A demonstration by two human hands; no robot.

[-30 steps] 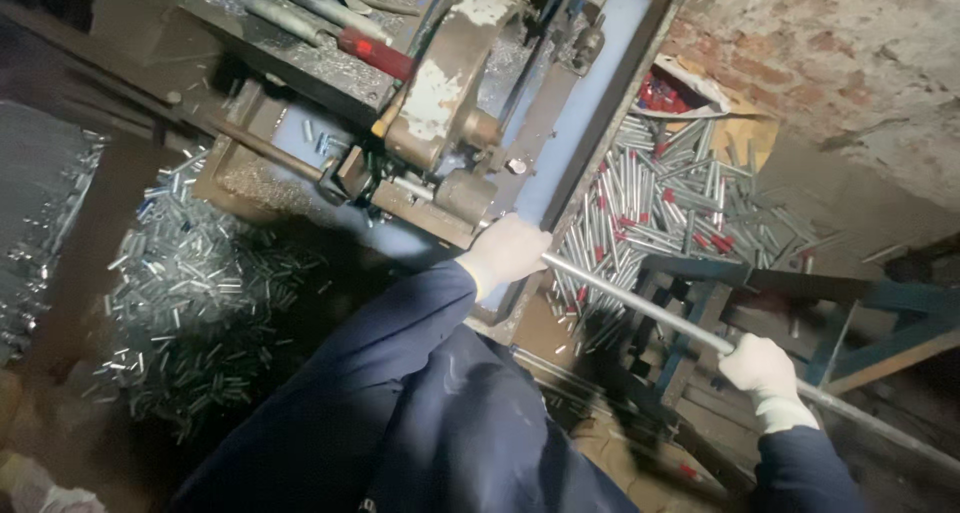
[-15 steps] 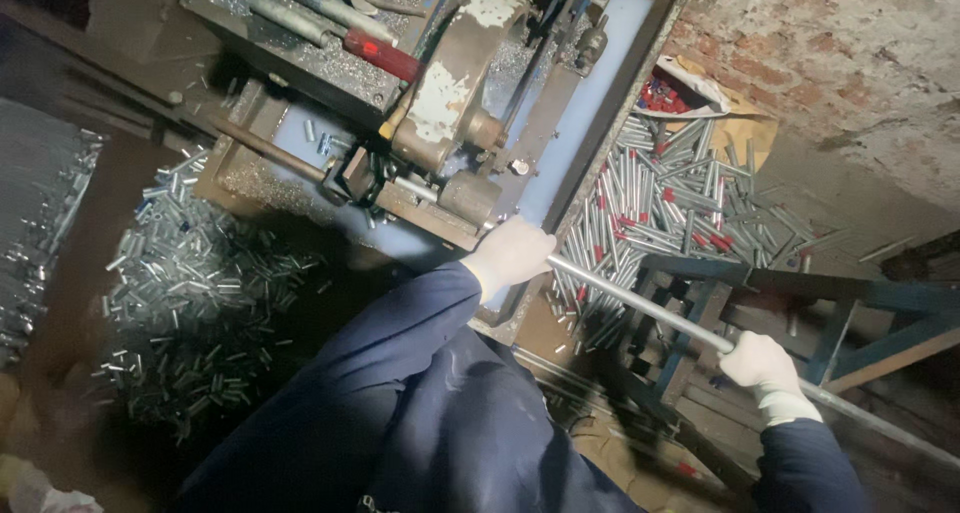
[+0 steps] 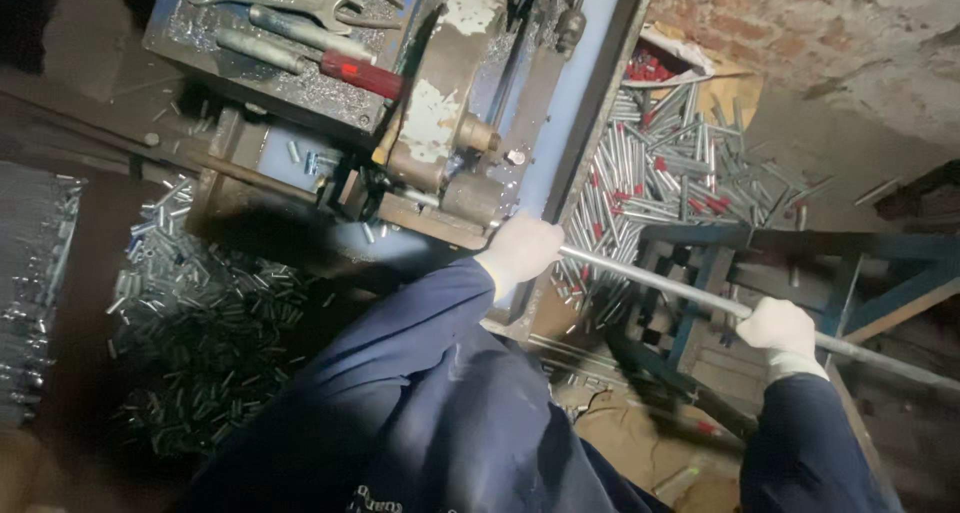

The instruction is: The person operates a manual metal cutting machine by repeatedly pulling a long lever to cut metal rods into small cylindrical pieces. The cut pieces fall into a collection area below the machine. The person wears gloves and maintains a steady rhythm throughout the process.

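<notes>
A long shiny metal rod (image 3: 650, 280) runs from the machine toward the lower right. My left hand (image 3: 522, 249), in a white glove, grips the rod close to the worn metal machine (image 3: 440, 123). My right hand (image 3: 783, 330), also gloved, grips the same rod farther out, over the blue steel stand (image 3: 800, 245). Both arms wear dark blue sleeves. The rod's end at the machine is hidden behind my left hand.
A heap of short cut metal pieces (image 3: 200, 313) lies at the lower left. Longer tubes with red ends (image 3: 670, 173) are piled beyond the stand. Wrenches and a red-handled tool (image 3: 300, 33) rest on the machine's top tray. A brick wall (image 3: 820, 33) rises at the right.
The view has shifted slightly. Both hands keep their grip on the rod, and my left hand sits a little closer to the machine.
</notes>
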